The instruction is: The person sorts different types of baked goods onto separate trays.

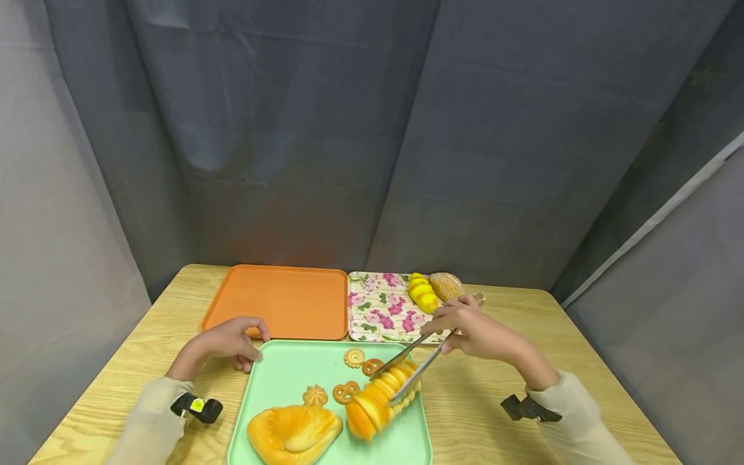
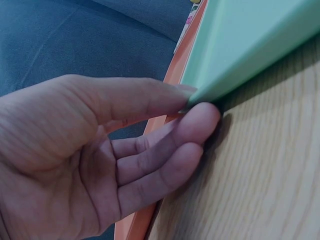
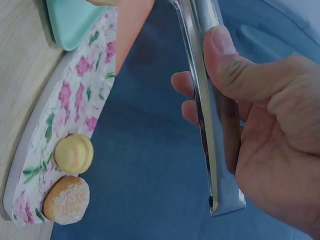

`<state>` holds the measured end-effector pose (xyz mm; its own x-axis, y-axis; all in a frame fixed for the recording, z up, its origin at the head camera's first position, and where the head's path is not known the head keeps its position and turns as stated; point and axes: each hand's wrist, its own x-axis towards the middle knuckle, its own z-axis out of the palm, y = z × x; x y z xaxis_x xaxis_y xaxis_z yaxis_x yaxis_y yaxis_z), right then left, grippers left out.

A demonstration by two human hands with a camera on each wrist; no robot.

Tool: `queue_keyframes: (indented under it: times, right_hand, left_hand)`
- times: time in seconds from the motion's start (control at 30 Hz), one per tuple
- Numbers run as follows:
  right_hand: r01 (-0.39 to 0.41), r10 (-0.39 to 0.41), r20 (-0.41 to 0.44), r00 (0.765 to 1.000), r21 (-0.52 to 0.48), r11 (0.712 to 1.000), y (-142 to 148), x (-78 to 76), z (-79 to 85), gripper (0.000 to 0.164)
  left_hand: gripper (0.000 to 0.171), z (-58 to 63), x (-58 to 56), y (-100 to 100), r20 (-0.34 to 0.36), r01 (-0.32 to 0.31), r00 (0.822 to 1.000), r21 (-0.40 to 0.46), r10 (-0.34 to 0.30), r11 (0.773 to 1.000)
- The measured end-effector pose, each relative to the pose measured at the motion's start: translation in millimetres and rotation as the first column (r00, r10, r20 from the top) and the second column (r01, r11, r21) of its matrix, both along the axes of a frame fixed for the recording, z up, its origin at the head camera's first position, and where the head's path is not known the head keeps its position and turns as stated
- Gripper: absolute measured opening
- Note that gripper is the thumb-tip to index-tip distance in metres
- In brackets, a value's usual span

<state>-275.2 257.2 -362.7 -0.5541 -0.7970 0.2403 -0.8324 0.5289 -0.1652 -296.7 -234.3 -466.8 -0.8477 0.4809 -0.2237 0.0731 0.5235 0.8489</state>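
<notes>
My left hand (image 1: pixel 235 342) pinches the upper left corner of the light green tray (image 1: pixel 285 368) between thumb and fingers; the left wrist view shows the thumb on top of the rim. With my right hand (image 1: pixel 473 329) I hold metal tongs (image 3: pixel 227 192), thumb on one side and fingers on the other. The two tong arms clasp a long ridged golden bread (image 1: pixel 378 402) over the tray's right side. Left of it on the tray lies a big folded golden bread (image 1: pixel 267 431). Two pretzels, one pretzel (image 1: pixel 346 392) nearer me, and two cookies, including a swirled cookie (image 1: pixel 316 396), lie behind.
An orange tray (image 1: pixel 285 300) lies behind the green one at left. Beside it a floral tray (image 1: pixel 369 326) bears a yellow ridged bread (image 1: pixel 422 294) and a bun with pale topping (image 1: pixel 446 285). A grey curtain (image 1: pixel 302 129) hangs behind the wooden table (image 1: pixel 500 413).
</notes>
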Motion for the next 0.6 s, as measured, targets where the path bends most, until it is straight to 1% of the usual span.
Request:
queue_keyframes:
  times: [0.17,0.37,0.47,0.6]
  right_hand:
    - [0.014,-0.015,-0.032,0.999,-0.046,0.999,6.7,2.4,2.4,0.044]
    - [0.097,-0.103,-0.05,0.993,-0.109,0.989,9.1,2.0,4.7,0.043]
    - [0.128,-0.143,-0.096,0.985,-0.153,0.98,9.1,0.1,5.6,0.044]
    - [0.164,-0.203,-0.185,0.962,-0.206,0.965,7.3,-4.0,6.1,0.045]
  left_hand:
    - [0.026,-0.3,-0.3,0.0,0.001,-0.001,1.0,0.0,0.001,1.0]
    - [0.026,0.0,-0.3,-0.8,-0.005,0.002,1.0,0.001,-0.002,1.0]
    - [0.026,0.0,-0.2,-0.9,-0.005,0.004,1.0,0.003,-0.004,1.0]
    - [0.027,-0.2,0.2,-0.4,-0.005,0.008,1.0,0.006,-0.008,1.0]
